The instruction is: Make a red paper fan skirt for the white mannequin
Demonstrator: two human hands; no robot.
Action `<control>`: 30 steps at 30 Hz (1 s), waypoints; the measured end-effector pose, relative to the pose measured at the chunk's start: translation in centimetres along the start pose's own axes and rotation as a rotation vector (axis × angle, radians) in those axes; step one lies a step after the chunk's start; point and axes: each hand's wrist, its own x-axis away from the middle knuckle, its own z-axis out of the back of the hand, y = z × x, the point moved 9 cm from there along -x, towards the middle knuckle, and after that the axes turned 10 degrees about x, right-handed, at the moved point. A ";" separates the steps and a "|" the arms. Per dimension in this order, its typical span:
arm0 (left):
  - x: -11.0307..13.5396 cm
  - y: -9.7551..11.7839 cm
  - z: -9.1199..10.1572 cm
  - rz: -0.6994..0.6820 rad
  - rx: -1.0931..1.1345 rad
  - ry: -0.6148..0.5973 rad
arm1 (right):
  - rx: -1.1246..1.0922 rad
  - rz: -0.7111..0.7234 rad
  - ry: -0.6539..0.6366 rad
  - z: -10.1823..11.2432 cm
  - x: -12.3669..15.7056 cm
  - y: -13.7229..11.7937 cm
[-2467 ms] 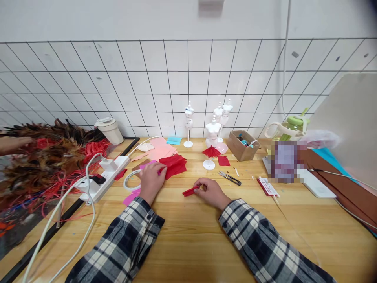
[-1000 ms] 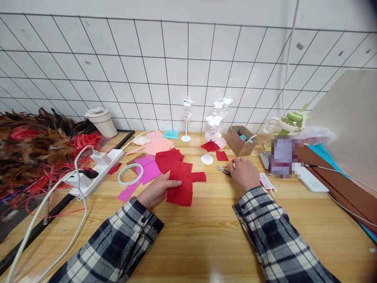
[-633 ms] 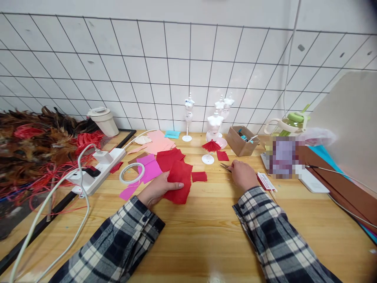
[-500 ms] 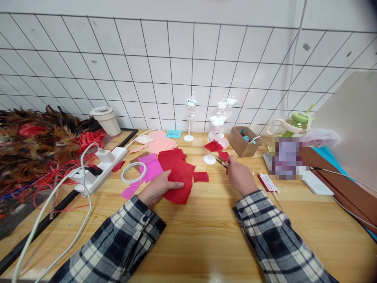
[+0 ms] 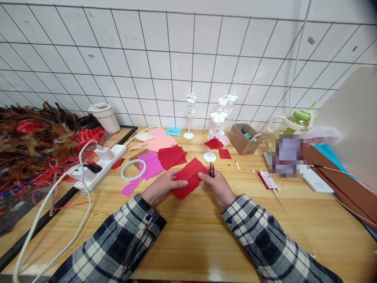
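Note:
My left hand (image 5: 165, 186) pinches a red piece of cloth (image 5: 191, 177) by its left side, thumb on top. At the cloth's right edge, the thumb of my right hand (image 5: 218, 186) presses on it. Small dark scissors (image 5: 211, 169) are also in that right hand, points up; their handles are hidden in the palm. Just beyond stands a small white stand (image 5: 209, 157) topped by a red pleated fringe (image 5: 213, 144). A small red square (image 5: 225, 153) lies beside it. More red cloth (image 5: 171, 155) lies flat behind my left hand.
White mini dress forms (image 5: 218, 120) and a cardboard box (image 5: 244, 141) stand at the back. Left are a tape roll (image 5: 125, 173), magenta pieces (image 5: 151, 165), a power strip (image 5: 97, 173) with looping cables and feathers (image 5: 35, 145). A card (image 5: 268, 181) lies right.
My right hand has come left and nearer with the scissors, from beside the small red square to the held cloth. That cloth has turned. A small red strip near it no longer shows.

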 end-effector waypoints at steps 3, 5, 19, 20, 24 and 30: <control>0.0 -0.1 -0.9 -0.057 0.320 -0.097 | -0.097 0.020 0.070 0.7 0.0 0.0; 0.0 -0.3 -1.5 -0.079 0.419 -0.140 | -0.142 0.022 0.092 0.9 0.1 0.0; -0.9 -2.0 -0.3 -0.090 0.232 0.130 | -0.117 0.010 0.162 0.4 0.4 0.7; -0.9 -1.4 -0.2 -0.144 0.209 0.142 | -0.093 0.005 0.154 0.5 0.4 0.7; -0.5 1.2 1.3 -0.353 0.187 0.239 | 0.014 -0.068 0.106 0.5 0.5 1.0; -0.2 2.6 3.2 -0.433 0.196 0.316 | 0.273 -0.144 -0.171 -2.5 1.3 2.6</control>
